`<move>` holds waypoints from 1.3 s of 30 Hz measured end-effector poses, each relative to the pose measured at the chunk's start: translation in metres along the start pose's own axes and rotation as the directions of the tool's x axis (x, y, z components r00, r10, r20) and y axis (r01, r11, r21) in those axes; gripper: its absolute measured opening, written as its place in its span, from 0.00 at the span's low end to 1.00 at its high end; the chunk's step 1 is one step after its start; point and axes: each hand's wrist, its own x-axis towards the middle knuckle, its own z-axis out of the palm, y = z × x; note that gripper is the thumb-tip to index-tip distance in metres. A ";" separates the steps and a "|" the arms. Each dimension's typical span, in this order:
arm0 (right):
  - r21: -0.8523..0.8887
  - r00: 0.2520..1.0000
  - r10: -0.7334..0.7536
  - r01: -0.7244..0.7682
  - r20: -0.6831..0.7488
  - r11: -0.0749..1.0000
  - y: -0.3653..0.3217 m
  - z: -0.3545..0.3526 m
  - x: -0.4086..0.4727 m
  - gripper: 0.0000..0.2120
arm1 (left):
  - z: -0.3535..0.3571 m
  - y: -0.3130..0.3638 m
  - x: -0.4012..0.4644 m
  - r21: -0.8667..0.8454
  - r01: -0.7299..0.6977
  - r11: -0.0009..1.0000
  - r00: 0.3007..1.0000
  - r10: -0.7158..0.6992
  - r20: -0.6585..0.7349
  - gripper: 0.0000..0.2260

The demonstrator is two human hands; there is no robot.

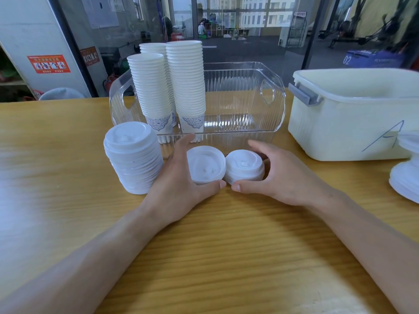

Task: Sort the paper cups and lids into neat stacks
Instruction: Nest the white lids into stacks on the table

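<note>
a tall lid stack (133, 157) stands left, bare table (45, 155) beyond it. the left hand (181, 175) curls round a short lid pile (206, 165); the right hand (278, 175) curls round another (243, 166), thumbs nearly touching. cup stacks (167, 87) fill the clear bin (249, 105) behind; a white tub (344, 114) crowds the right.

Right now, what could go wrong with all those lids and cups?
The left hand and right hand each hold a small batch of lids, and the two batches touch, so one could slip and scatter. The left wrist sits right against the tall lid stack, which already leans, so a nudge might topple it. The tall cup stacks in the clear bin could tip if the bin gets bumped.
</note>
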 end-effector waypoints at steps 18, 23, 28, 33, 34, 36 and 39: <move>0.238 0.929 -0.304 0.351 -0.212 0.906 -0.027 0.013 -0.018 0.39 | -0.001 0.012 -0.008 -0.102 -0.356 0.929 0.934 0.351 -0.062 0.42; 0.480 0.955 -0.255 0.296 -0.151 0.826 -0.023 0.013 -0.015 0.34 | -0.003 0.017 -0.009 -0.227 -0.379 0.897 0.925 0.358 -0.129 0.41; 0.572 0.961 -0.250 0.270 -0.116 0.774 -0.022 0.013 -0.012 0.28 | -0.002 0.015 -0.008 -0.263 -0.316 0.911 0.949 0.300 -0.100 0.40; 0.541 0.955 -0.234 0.297 -0.183 0.787 -0.015 0.009 -0.007 0.29 | -0.002 0.007 -0.004 -0.153 -0.225 0.962 0.974 0.216 -0.073 0.38; 0.513 0.951 -0.245 0.307 -0.187 0.802 -0.013 0.009 -0.006 0.28 | -0.002 0.007 -0.003 -0.129 -0.202 0.971 0.978 0.195 -0.071 0.37; 0.428 0.947 -0.257 0.317 -0.194 0.846 -0.009 0.007 -0.005 0.29 | -0.002 0.005 -0.002 -0.076 -0.159 0.984 0.986 0.154 -0.070 0.37; 0.307 0.966 -0.219 0.252 -0.140 0.918 -0.006 0.002 -0.005 0.33 | -0.002 0.004 -0.002 0.017 -0.077 0.997 0.996 0.078 -0.040 0.37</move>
